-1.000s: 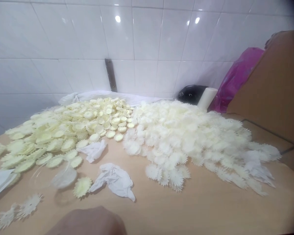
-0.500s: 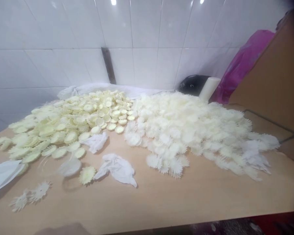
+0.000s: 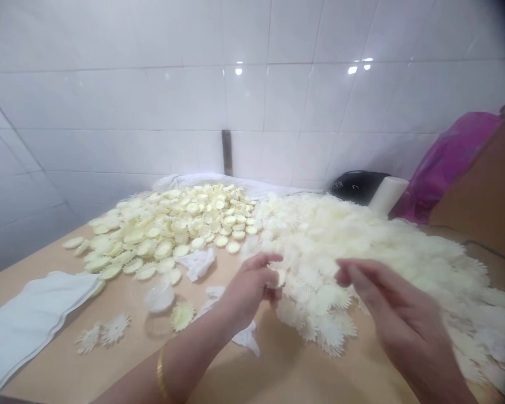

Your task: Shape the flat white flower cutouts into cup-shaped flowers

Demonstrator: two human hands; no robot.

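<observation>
My left hand (image 3: 249, 287), with a gold bangle at the wrist, reaches over the middle of the table. Its fingers curl around what looks like a small pale disc (image 3: 280, 276), mostly hidden. My right hand (image 3: 408, 320) is raised in front of the white heap, thumb and fingertips pressed together. Motion blur hides whatever is in that pinch. Behind both hands spreads a heap of thin white flower-shaped pieces with toothed edges (image 3: 320, 241). To the left of it lies a pile of thicker cream discs with serrated rims (image 3: 164, 224).
Crumpled white cloth scraps (image 3: 197, 262) lie near my left forearm. A single cream toothed piece (image 3: 182, 316) and two flat toothed pieces (image 3: 115, 329) rest farther left, near a folded white cloth (image 3: 37, 320). At the back right stand a white roll (image 3: 388, 194), a black bag (image 3: 357, 186) and pink plastic (image 3: 450, 157).
Both my hands have come into view over the table. The camera view has shifted, so the piles appear lower and farther right. The loose pieces seem unmoved.
</observation>
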